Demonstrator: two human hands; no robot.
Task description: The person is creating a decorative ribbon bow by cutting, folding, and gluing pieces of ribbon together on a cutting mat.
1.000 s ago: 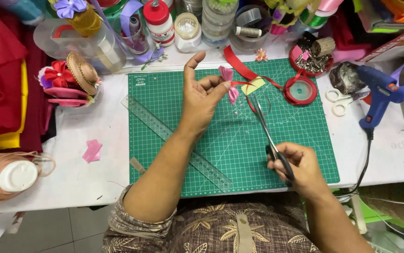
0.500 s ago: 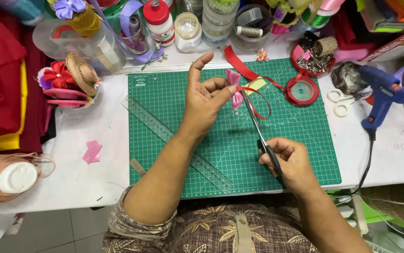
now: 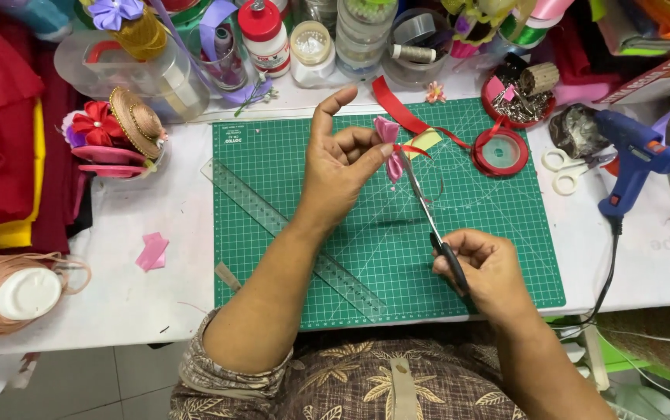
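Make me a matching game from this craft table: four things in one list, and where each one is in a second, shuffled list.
Things:
1. scissors
2. pink bow
3. glue gun
4. ruler

Places:
A. pinched in the left hand
B. lying on the table, right of the mat
C. held in the right hand
D. under the left forearm, across the mat's left side

Pairs: 1-C, 2-A, 3-B, 4-D

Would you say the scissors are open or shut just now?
Nearly shut: the scissors' blades look like one thin line meeting the red ribbon.
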